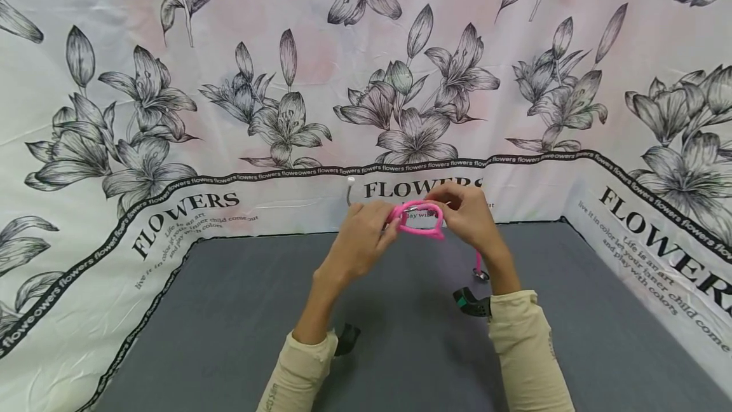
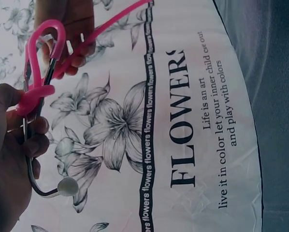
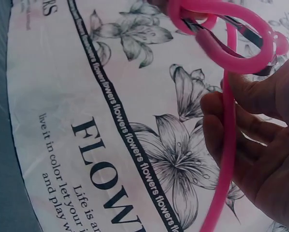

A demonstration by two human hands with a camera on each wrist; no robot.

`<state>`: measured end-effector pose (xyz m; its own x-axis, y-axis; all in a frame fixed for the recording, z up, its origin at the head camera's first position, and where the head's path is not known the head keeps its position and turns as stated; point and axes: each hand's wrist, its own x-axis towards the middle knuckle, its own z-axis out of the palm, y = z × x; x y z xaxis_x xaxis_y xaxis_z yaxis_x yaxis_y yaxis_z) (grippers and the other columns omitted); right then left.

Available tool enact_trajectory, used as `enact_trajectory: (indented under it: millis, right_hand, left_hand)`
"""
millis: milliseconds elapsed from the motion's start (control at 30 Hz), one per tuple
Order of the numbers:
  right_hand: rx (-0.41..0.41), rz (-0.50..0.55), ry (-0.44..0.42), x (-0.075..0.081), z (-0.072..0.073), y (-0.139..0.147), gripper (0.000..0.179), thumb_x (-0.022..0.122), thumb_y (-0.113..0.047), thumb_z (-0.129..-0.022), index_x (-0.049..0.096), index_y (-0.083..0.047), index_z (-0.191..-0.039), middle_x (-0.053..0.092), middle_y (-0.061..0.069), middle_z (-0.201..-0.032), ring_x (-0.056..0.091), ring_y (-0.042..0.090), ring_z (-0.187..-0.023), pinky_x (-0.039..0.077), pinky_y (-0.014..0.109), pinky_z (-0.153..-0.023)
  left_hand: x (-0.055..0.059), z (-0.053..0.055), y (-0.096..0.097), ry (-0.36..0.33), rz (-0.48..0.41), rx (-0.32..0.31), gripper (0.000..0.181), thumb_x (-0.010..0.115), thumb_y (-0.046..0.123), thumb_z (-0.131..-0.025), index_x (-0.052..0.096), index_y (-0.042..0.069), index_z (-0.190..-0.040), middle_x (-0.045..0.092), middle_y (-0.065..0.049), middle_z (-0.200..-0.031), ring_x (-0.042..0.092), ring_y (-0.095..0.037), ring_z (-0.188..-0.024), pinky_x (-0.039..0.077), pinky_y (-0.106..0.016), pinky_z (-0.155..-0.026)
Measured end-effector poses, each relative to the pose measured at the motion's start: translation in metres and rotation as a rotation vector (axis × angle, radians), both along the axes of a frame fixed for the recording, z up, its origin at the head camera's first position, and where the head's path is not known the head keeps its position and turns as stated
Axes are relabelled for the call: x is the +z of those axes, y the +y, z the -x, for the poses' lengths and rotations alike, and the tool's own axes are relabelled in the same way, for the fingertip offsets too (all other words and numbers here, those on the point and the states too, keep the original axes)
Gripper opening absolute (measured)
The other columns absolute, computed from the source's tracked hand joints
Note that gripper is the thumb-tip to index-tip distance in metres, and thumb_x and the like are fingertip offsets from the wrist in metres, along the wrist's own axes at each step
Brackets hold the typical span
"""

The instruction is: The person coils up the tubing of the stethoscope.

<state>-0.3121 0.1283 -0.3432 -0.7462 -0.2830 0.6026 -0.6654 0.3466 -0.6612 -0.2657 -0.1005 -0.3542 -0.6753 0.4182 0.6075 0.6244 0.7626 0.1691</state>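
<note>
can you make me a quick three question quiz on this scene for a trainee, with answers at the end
1. Multiple choice: the tubing of the stethoscope is a) black, b) pink, c) green.
2. True or false: the stethoscope lies flat on the table with no hand touching it.
3. Short answer: in the head view, which metal part shows at the tubing's lower end, below the right hand?

Key:
1. b
2. False; it is held up, with the left hand gripping it.
3. The chest piece.
</note>
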Motion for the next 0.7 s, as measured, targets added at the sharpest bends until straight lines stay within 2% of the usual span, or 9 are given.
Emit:
enact_trajectory:
  millis: [167, 267, 400, 500, 700]
  right_hand:
    - [0.059, -0.018, -0.106, -0.003, 0.001, -0.006, 0.016, 0.073, -0.005, -0.096, 0.075, 0.004, -0.109, 0.078, 0.023, -0.097, 0.071, 0.003, -0.078, 0.055, 0.018, -0.067]
    - [0.112, 0.018, -0.165, -0.005, 0.003, -0.009, 0.021, 0.073, -0.007, -0.097, 0.074, 0.005, -0.113, 0.078, 0.023, -0.100, 0.073, 0.004, -0.079, 0.058, 0.020, -0.071]
    - [0.229, 0.120, -0.290, -0.009, 0.006, -0.012, 0.027, 0.070, -0.003, -0.097, 0.071, 0.010, -0.121, 0.082, 0.004, -0.094, 0.078, 0.009, -0.080, 0.062, 0.025, -0.080]
    - [0.306, 0.162, -0.348, -0.011, 0.007, -0.017, 0.028, 0.069, -0.003, -0.098, 0.069, 0.013, -0.122, 0.081, -0.007, -0.091, 0.079, 0.011, -0.080, 0.063, 0.028, -0.083]
    - [0.460, 0.179, -0.376, -0.017, 0.005, -0.031, 0.027, 0.067, -0.002, -0.100, 0.067, 0.015, -0.121, 0.081, 0.001, -0.094, 0.078, 0.015, -0.083, 0.064, 0.033, -0.082]
  left_hand:
    - [-0.001, 0.002, -0.003, 0.027, -0.079, 0.024, 0.021, 0.050, 0.028, -0.110, 0.061, 0.011, -0.106, 0.060, -0.001, -0.091, 0.058, -0.017, -0.091, 0.040, -0.039, -0.086]
    - [0.000, 0.002, -0.004, 0.044, -0.144, 0.016, 0.018, 0.055, 0.026, -0.108, 0.062, 0.009, -0.104, 0.060, -0.002, -0.089, 0.055, -0.018, -0.084, 0.038, -0.038, -0.083]
    - [0.001, 0.002, -0.002, 0.049, -0.242, -0.001, 0.018, 0.057, 0.023, -0.107, 0.063, 0.006, -0.105, 0.063, -0.006, -0.090, 0.057, -0.020, -0.083, 0.036, -0.038, -0.083]
    - [0.000, 0.002, -0.002, 0.071, -0.306, 0.001, 0.018, 0.058, 0.021, -0.107, 0.064, 0.004, -0.108, 0.065, -0.007, -0.091, 0.059, -0.021, -0.082, 0.036, -0.039, -0.083]
    - [-0.001, 0.004, -0.002, 0.130, -0.420, 0.032, 0.020, 0.064, 0.018, -0.104, 0.066, 0.001, -0.113, 0.068, -0.010, -0.092, 0.062, -0.023, -0.083, 0.037, -0.040, -0.082]
